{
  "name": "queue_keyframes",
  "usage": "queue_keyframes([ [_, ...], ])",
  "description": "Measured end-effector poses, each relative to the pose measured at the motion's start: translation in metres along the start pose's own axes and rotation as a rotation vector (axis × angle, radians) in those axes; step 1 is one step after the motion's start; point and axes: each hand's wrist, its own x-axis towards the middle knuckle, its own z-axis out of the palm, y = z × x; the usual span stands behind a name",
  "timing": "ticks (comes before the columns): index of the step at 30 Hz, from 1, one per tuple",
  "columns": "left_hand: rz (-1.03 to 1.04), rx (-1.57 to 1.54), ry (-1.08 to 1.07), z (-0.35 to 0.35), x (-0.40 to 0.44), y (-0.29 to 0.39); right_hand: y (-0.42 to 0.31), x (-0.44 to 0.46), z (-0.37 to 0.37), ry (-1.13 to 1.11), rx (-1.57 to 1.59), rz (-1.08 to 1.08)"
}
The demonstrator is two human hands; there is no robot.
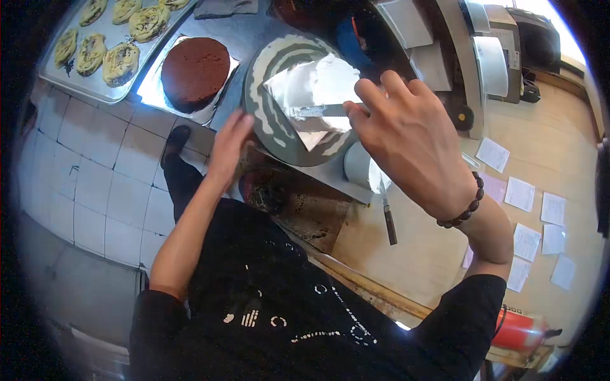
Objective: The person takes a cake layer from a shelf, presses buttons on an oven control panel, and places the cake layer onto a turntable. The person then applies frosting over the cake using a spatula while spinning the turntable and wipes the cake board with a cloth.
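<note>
A white-frosted cake [324, 79] sits on a square board on a round green turntable [270, 130] smeared with cream. My right hand [410, 130] is closed around a metal spatula [318, 111], whose blade lies along the near side of the cake. My left hand [233, 138] is at the turntable's left edge, slightly blurred, with its fingers extended and nothing in them. A round brown cake [195, 71] rests on a silver board to the left. Below the turntable's right side stands a white tub [361, 166] with cream and a dark-handled knife [389, 222].
A tray [121, 95] of topped pastries lies at the upper left. A blue container [353, 41] stands behind the turntable. White boxes [406, 25] are at the upper right. Paper notes [520, 193] and a red cylinder [518, 329] are on the right.
</note>
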Motion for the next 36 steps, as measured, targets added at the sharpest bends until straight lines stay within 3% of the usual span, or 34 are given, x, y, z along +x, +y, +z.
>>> queue_keyframes([
  [3,-0.203,0.227,-0.264,0.0,-0.005,-0.028,0.0,0.0,-0.004,-0.041,0.015,0.005],
  [6,-0.117,0.254,-0.296,-0.014,0.002,-0.035,0.0,-0.001,0.0,0.006,0.016,0.003],
  [10,0.034,0.079,0.016,-0.02,0.021,-0.008,0.0,-0.002,0.0,0.009,0.041,0.012],
  [13,0.106,-0.108,0.072,-0.001,0.009,0.012,-0.001,-0.002,-0.002,-0.042,0.026,0.02],
  [17,-0.144,0.143,-0.236,-0.009,0.0,-0.031,-0.001,-0.001,-0.001,-0.053,0.023,0.016],
  [20,-0.04,0.167,-0.374,-0.007,-0.006,-0.041,-0.001,-0.001,-0.001,-0.053,0.024,0.021],
  [29,0.049,-0.138,0.037,-0.011,0.01,-0.015,-0.004,-0.004,-0.005,-0.118,0.006,0.033],
  [32,-0.118,-0.058,-0.162,-0.001,-0.011,-0.034,-0.004,-0.006,-0.002,-0.112,0.019,0.038],
  [35,-0.139,0.15,-0.383,-0.001,-0.009,-0.047,-0.004,-0.007,-0.002,-0.116,0.033,0.039],
  [36,-0.112,0.183,-0.344,-0.005,-0.004,-0.044,-0.004,-0.008,-0.002,-0.118,0.04,0.039],
])
